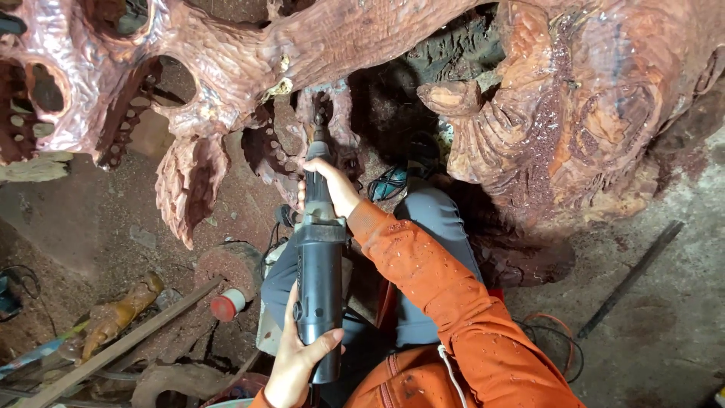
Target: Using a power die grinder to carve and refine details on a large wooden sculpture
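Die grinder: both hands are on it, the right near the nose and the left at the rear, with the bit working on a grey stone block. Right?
Not quite. The head view shows the die grinder working on a reddish carved wood sculpture, not grey stone. The right hand near the nose and left hand at the rear are correct.

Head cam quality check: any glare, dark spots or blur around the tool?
Head view: sharp overall, even soft light; mild sheen on the carved red wood; deep shadow in the cavity behind the grinder tip; left hand and right hand crisp; slight wide-angle bending at edges.
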